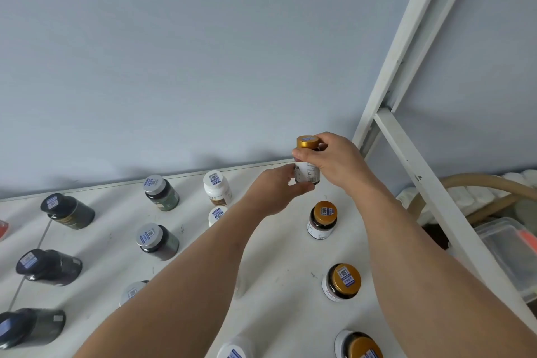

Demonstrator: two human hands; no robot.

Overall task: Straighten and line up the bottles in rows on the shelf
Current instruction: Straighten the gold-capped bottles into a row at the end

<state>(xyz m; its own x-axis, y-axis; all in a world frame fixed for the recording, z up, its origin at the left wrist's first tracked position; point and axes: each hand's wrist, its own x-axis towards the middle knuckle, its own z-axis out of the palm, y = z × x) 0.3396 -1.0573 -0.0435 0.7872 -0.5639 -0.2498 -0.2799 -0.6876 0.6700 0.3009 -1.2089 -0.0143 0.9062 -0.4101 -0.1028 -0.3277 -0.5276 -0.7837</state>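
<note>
Nearest to us our two forearms reach over the white shelf [276, 285]. Our left hand [273, 192] and right hand [331, 160] both grip one gold-capped bottle [307, 164] near the back right corner, upright, cap up. We count three more gold-capped bottles [322, 219], three grey-capped and three black-capped.

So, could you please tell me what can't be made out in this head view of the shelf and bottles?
- Held gold-capped bottle: whether it touches the shelf; left hand and right hand cover its base.
- White-capped bottle: its body is hidden by the left forearm.
- Silver-capped bottle: mostly hidden by the same forearm.
- Cap stickers: print too small to read.
- Bottom gold-capped bottle: cut off by the frame edge.
</note>
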